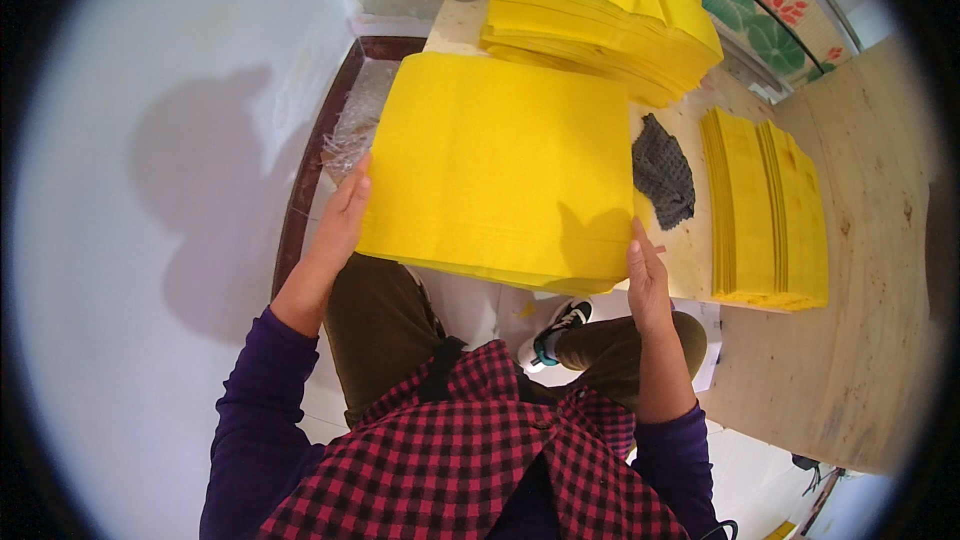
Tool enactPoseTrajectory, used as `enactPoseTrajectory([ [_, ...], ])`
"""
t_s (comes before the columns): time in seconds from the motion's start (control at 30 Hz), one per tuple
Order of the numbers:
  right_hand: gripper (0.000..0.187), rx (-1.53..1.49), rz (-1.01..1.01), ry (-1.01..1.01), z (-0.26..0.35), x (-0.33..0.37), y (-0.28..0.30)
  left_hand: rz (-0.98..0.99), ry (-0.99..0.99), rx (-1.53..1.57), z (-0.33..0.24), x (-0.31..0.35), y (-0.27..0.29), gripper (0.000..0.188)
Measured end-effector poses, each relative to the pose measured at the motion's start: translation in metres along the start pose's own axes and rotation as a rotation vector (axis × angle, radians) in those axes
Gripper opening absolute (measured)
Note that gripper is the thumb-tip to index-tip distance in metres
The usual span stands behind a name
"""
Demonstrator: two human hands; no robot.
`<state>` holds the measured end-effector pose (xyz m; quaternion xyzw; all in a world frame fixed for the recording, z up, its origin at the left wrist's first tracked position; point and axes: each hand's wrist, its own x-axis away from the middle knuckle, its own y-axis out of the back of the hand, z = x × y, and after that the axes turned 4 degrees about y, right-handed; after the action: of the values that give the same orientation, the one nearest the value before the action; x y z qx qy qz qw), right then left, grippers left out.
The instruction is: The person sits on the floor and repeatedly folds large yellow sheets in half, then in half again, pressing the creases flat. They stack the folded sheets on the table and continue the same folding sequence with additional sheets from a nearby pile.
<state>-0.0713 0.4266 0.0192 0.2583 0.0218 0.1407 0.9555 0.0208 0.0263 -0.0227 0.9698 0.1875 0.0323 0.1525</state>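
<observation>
A thick stack of yellow felt-like sheets [500,160] lies level in front of me, its layered near edge showing. My left hand [348,208] grips its left side, fingers pressed along the edge. At the near right corner, my right hand [648,275] presses against the opposite side with the fingers pointing up and away. The stack's underside is hidden, so I cannot tell whether it rests on the table. Just past its right edge lies a crumpled dark grey cloth [664,172].
A taller yellow pile [600,10] stands at the back of the wooden table [690,250]. More yellow stacks [765,210] sit at the right beside a wooden panel [850,240]. Clear bubble wrap [365,110] lies at the left, near the white wall [150,240].
</observation>
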Motion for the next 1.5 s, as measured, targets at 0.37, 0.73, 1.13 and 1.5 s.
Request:
enactPoseTrajectory([
  [0.37, 0.057, 0.113, -0.048, 0.107, -0.009, 0.009, -0.007, 0.004, 0.012, 0.050, 0.008, -0.003, 0.003, 0.053],
  [0.73, 0.055, 0.054, -0.047, 0.117, -0.007, 0.000, -0.007, 0.031, 0.186, 0.284, 0.023, -0.080, 0.025, 0.076],
  [1.13, 0.055, 0.104, -0.040, 0.109, -0.006, 0.002, -0.010, 0.124, 0.446, 0.606, -0.003, -0.144, -0.017, 0.073],
  [1.5, 0.054, 0.095, -0.048, 0.118, -0.010, 0.004, -0.009, 0.118, 0.262, 0.576, -0.007, -0.089, 0.004, 0.081],
])
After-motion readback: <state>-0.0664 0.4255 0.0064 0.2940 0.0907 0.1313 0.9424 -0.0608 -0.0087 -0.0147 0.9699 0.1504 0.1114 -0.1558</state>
